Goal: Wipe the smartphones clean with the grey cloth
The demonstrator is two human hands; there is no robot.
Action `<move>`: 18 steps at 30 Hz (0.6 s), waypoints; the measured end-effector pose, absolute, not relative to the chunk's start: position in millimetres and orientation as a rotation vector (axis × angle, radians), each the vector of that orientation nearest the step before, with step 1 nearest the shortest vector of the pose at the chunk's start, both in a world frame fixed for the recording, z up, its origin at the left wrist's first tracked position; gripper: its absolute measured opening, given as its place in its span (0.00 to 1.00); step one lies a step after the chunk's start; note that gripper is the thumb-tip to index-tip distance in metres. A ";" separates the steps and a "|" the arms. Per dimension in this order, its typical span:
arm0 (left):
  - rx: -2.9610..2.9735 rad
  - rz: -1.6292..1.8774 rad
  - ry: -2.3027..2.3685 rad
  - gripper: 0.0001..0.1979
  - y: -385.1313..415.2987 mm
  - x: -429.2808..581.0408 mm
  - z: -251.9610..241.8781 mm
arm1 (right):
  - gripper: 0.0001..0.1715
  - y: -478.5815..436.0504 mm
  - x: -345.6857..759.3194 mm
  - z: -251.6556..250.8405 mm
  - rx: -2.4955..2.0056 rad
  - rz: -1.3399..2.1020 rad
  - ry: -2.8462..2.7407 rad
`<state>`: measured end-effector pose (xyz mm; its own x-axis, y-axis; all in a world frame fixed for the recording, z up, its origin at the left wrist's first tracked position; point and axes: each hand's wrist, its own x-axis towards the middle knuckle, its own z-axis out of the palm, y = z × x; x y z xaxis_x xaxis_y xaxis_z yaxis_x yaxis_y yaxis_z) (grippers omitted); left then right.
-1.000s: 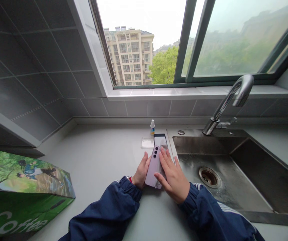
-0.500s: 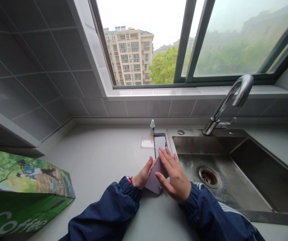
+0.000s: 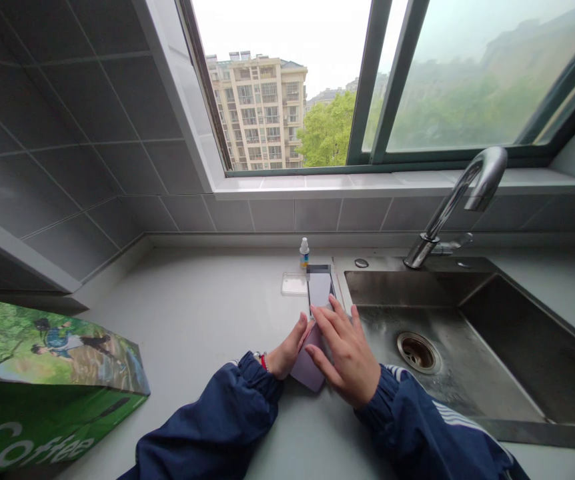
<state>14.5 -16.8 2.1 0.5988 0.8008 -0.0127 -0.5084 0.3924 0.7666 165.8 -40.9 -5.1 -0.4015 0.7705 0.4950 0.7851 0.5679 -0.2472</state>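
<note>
Surface [image 3: 202, 293] stretches wide leftward to green box [image 3: 62, 417] — sink [image 3: 542, 433] edge close on right. Purple phone [image 3: 309, 372] now, long axis running from person toward window [image 3: 467, 80], near end showing, far end hidden under right hand [image 3: 348, 353] — fingers extended, laid over it loosely. Left hand [image 3: 289, 348]: grip holding phone's left side. Clear case [image 3: 294, 284], small bottle [image 3: 304, 255] beyond.

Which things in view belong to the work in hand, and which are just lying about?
Belong:
- lilac phone, held in the left hand, right hand over it
- probably the dark-edged slab, clear case and small bottle just beyond

Seem incidental:
- green "Coffee" package
- sink
- tap
</note>
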 end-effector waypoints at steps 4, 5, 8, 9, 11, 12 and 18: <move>0.823 0.823 0.385 0.30 -17.7 14.1 5.4 | 0.38 -39.9 165.5 -8.3 -1.282 -0.062 -2.188; 0.823 0.811 0.392 0.31 -17.7 13.8 5.4 | 0.38 -39.3 165.6 -9.0 -1.288 -0.061 -2.184; 0.806 0.799 0.417 0.32 -17.1 12.6 2.0 | 0.40 -37.6 165.8 -10.4 -1.294 -0.043 -2.183; 0.798 0.804 0.421 0.33 -16.7 12.2 0.1 | 0.40 -37.1 165.9 -10.6 -1.292 -0.035 -2.183; 0.793 0.805 0.422 0.33 -15.6 11.5 -4.4 | 0.40 -36.5 166.4 -10.6 -1.287 -0.019 -2.177; 0.797 0.796 0.424 0.33 -15.0 11.1 -6.7 | 0.40 -36.4 166.7 -10.4 -1.285 -0.010 -2.170; 0.829 0.706 0.431 0.39 -11.1 8.9 -16.3 | 0.36 -34.2 170.4 -8.8 -1.278 0.068 -2.070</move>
